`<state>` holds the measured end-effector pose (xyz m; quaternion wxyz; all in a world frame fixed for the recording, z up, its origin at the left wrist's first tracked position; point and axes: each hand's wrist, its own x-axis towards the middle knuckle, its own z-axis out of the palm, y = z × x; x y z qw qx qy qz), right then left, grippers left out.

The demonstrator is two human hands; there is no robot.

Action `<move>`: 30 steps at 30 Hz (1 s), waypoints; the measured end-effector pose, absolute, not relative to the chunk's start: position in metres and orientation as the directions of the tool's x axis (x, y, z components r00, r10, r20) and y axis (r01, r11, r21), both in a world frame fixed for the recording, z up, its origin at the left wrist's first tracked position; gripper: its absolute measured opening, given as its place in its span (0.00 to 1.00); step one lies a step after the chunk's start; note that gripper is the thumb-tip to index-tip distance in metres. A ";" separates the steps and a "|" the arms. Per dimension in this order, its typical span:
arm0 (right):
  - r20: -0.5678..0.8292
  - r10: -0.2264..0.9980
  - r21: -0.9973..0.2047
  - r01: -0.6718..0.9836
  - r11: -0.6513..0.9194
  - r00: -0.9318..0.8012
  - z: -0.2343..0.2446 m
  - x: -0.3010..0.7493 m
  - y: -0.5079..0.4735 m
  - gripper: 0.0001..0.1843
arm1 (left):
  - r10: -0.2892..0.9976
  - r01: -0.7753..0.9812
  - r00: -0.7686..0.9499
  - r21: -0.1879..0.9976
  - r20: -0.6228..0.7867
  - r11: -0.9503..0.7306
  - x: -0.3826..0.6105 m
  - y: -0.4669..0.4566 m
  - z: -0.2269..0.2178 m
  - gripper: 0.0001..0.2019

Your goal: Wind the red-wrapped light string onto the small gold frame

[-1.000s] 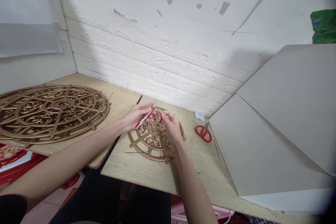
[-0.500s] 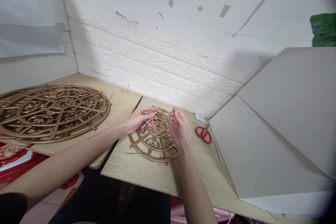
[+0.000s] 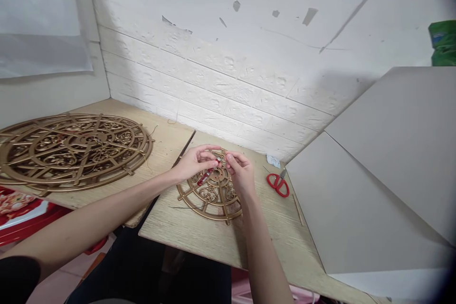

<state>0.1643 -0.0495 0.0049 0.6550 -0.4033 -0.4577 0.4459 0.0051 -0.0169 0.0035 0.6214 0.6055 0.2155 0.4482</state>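
Note:
A small round gold filigree disc lies flat on the wooden board in front of me. My left hand is closed on a thin red stick that slants down over the disc. My right hand meets it above the disc's centre, its fingertips pinched together on something too small to make out. Both hands touch at the fingertips.
A much larger gold filigree disc lies on the left board. Red-handled scissors rest right of the small disc, beside big grey cardboard sheets. A white brick-pattern wall stands behind. A red tray sits lower left.
My right hand, raised and apart half a second ago, has come back down to meet my left hand. The red stick has tilted lower over the disc.

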 end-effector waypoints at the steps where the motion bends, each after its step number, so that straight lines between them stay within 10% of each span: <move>1: 0.246 0.958 -0.942 -0.197 0.272 0.147 0.005 0.163 -0.050 0.12 | 0.817 -0.304 0.507 0.944 0.275 -0.130 0.005 -0.017 0.003 0.27; 30: 0.208 0.963 -0.928 -0.276 0.250 0.172 0.005 0.163 -0.049 0.11 | 0.789 -0.231 0.430 0.899 0.438 -0.373 0.005 -0.018 0.004 0.15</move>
